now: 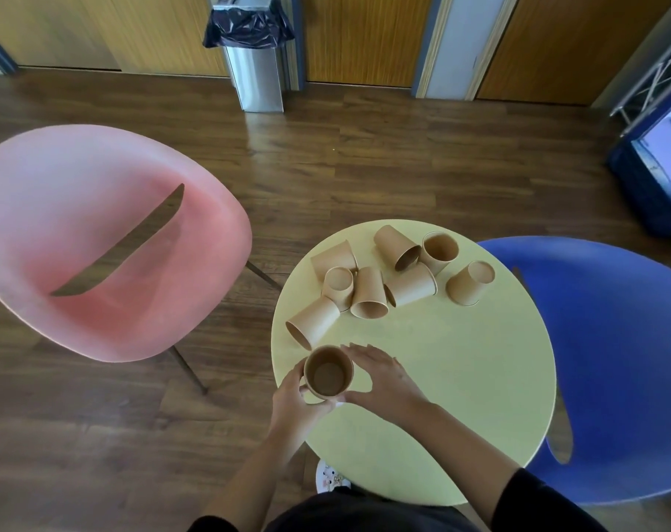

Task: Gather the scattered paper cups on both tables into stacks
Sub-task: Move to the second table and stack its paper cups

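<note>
A brown paper cup (328, 372) stands upright near the left front edge of the round yellow table (460, 378). My left hand (293, 397) grips it from the left and below. My right hand (383, 378) is cupped against its right side, fingers fairly straight. Several more brown cups lie scattered at the far side: one on its side (311, 324) just beyond the held cup, a cluster with upside-down cups (369, 293), one upright open cup (439, 249) and one upside-down cup (470, 282) alone to the right.
A pink shell chair (96, 243) stands left of the table and a blue chair (614, 359) right of it. A steel bin (255, 55) with a black bag stands by the far wall. Wooden floor lies all round.
</note>
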Demonstrator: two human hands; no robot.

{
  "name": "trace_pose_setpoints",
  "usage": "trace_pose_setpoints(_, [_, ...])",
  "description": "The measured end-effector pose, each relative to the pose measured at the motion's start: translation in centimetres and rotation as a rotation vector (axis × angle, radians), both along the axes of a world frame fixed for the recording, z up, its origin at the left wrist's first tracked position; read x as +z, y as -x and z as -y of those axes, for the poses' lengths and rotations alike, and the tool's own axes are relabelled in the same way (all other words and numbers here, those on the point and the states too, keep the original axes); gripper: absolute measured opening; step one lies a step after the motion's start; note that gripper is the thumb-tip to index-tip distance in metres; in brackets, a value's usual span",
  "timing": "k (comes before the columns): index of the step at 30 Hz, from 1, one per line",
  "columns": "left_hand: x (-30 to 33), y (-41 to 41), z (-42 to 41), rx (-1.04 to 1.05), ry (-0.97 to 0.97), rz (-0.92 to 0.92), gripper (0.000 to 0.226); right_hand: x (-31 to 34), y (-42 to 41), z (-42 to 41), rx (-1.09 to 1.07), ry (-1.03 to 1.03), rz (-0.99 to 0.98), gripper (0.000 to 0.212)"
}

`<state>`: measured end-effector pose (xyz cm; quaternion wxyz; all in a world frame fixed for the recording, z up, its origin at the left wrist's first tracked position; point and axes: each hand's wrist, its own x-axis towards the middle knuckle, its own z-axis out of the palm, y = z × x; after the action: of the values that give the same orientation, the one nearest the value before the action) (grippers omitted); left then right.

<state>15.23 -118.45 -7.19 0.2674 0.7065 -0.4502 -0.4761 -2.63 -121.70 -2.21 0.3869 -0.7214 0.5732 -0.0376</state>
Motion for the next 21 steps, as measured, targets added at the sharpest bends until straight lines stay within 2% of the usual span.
trace_pose_setpoints(7, [-0.2, -0.2, -0.1, -0.021, -0.001, 0.024, 0.077, 0.5, 0.1, 0.7, 0.05, 0.006, -0.031, 0.079])
trace_pose_setpoints(11, [-0.1, -0.3, 0.0, -0.022, -0.007, 0.008, 0.078, 1.7, -1.0, 2.8, 0.048, 0.108, -0.041, 0.055])
trace_pose_setpoints(14, [-0.1, -0.2, 0.1, -0.014, -0.005, 0.001, 0.077, 2.2, -2.6, 5.3, 0.097, 0.24, -0.021, 0.047])
trace_pose_setpoints(17, [-0.4, -0.2, 0.1, -0.002, -0.009, 0.006, 0.08, 2.4, -4.7, 7.8, 0.197, 0.324, -0.048, 0.05])
trace_pose_setpoints(21, [-0.7, -0.3, -0.1, -0.002, 0.003, 0.01, 0.083, 1.9, -7.3, 10.3, 0.389, 0.296, -0.227, 0.071])
